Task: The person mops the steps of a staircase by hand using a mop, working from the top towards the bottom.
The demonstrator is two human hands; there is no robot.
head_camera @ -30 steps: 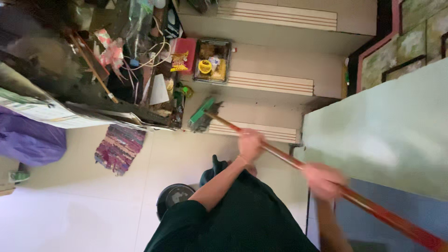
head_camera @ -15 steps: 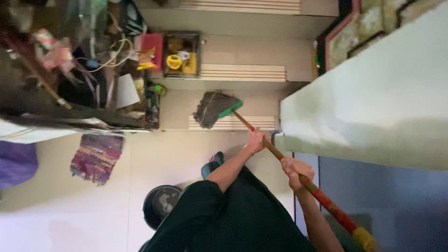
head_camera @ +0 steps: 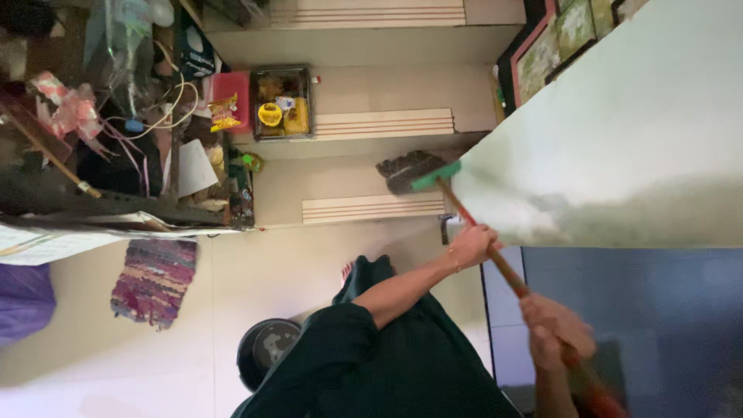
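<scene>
Though gripped by both hands, broom (head_camera: 424, 172) handle's end blurred, cut off.

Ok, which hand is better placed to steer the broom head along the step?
Probably left: the left hand grips the broom handle nearer its head on the step; the right hand holds farther back.

A lived-in home: tiled steps (head_camera: 364, 131) at the frame's top centre, a woven rag mat (head_camera: 153, 280) on the pale floor lower left, and cluttered household shelves (head_camera: 116, 155) upper left.
</scene>
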